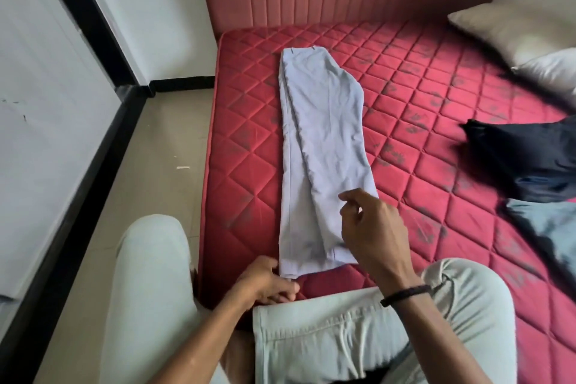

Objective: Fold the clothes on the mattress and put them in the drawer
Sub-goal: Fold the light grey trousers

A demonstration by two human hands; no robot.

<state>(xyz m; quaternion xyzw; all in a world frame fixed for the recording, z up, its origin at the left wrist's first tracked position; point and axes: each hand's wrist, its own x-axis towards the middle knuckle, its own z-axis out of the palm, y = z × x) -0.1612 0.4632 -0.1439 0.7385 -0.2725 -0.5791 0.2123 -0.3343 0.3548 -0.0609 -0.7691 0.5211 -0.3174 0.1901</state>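
Lying lengthwise on the red mattress (436, 121): pale trousers (321, 146), legs stacked. Pinching their near hem: left hand (265, 280). Hovering over the trousers, fingers loosely curled, holding nothing: right hand (374, 227). Lying right of the trousers: dark garment (523, 159).

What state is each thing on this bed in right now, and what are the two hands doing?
Light blue trousers: laid out long on the mattress, legs folded one over the other, not yet folded short.
Dark garment: crumpled, unfolded.
Grey-blue garment: rumpled, unfolded.
Pillows: lying at the head end.
Mattress: bare, no sheet.
Left hand: at the trousers' hem, fingers curled; its grip is unclear.
Right hand: above the trouser legs, fingers loosely bent.
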